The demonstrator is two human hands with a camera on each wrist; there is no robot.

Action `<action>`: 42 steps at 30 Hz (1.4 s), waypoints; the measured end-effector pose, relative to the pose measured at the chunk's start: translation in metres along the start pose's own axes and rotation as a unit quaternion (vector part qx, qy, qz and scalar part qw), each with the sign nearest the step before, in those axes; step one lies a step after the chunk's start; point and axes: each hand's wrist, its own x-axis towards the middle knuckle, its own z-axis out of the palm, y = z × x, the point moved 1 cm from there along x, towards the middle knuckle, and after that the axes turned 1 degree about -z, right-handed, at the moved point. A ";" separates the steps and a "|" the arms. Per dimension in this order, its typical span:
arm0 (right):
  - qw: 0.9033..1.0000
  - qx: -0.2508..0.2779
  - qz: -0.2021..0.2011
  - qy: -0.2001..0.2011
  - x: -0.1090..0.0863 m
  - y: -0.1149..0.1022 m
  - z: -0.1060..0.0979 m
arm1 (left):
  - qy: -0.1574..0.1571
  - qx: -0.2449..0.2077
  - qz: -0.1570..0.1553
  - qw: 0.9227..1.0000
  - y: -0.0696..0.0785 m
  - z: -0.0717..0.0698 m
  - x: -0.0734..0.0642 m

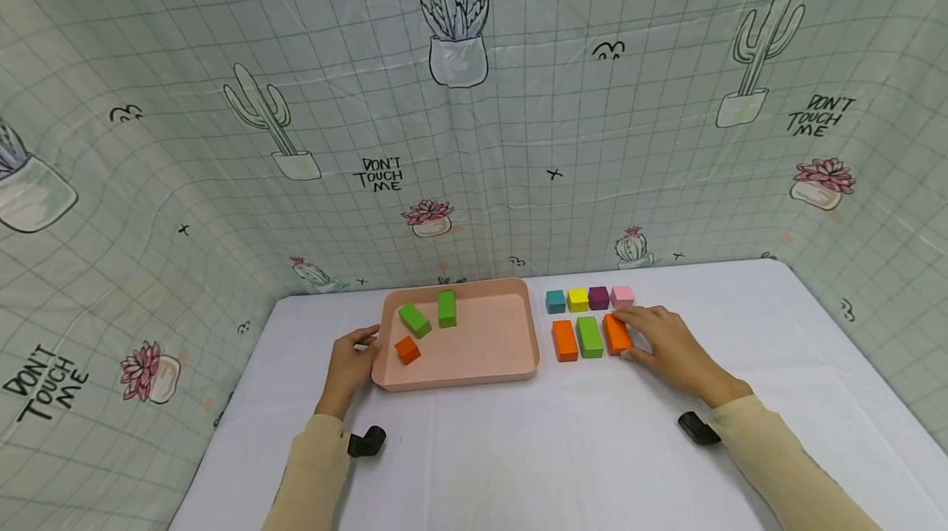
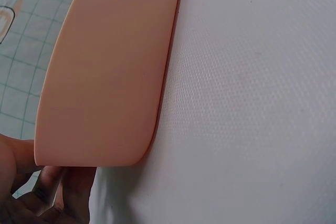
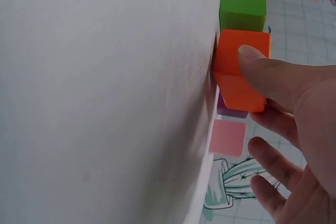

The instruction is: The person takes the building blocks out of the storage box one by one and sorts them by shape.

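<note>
A shallow pink tray (image 1: 481, 374) lies on the table with two green blocks (image 1: 415, 320) and a small orange cube (image 1: 407, 350) inside its left part. My left hand (image 1: 352, 362) grips the tray's left end, fingers at the rim and outer wall; the left wrist view shows the curled fingers (image 2: 79, 195) against that wall. To the right of the tray, my right hand (image 1: 670, 346) pinches an orange rectangular block (image 1: 617, 335) between thumb and fingers. In the right wrist view the thumb lies on the near end of this orange block (image 3: 231, 90), beside a green block (image 3: 242, 3).
Left of the held block stand a green block (image 1: 590, 337) and another orange block (image 1: 565, 341). Behind them sit a teal cube (image 1: 555, 302), a yellow cube (image 1: 578, 300), a purple cube (image 1: 598, 298) and a pink cube (image 1: 622, 296). A patterned cloth (image 1: 518, 119) hangs behind the table.
</note>
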 end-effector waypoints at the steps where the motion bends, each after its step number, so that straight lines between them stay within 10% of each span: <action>1: 1.000 -0.002 0.001 -0.006 0.000 0.000 0.001 | 0.000 0.000 0.001 1.000 0.000 0.000 0.000; 42: 0.999 -0.023 -0.012 -0.043 0.003 -0.009 -0.003 | -0.006 -0.002 0.003 1.000 0.000 -0.001 0.000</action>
